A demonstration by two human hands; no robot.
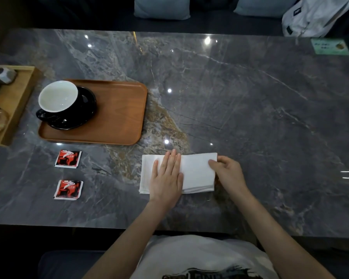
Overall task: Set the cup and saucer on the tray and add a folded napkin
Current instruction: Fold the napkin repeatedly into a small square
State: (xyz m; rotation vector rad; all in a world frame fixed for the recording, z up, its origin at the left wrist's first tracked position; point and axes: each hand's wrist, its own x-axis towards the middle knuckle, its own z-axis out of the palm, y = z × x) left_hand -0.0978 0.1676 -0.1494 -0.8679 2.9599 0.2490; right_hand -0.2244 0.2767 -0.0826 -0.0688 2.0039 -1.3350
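On the grey marble worktop [230, 87], right of the brown wooden tray [117, 115] carrying the black cup [58, 97] and saucer [85, 109], the left hand [166, 178] presses flat on the white paper napkin [195, 172]; the right hand [228, 172] pinches its edge. Uneven pull could skew the fold.
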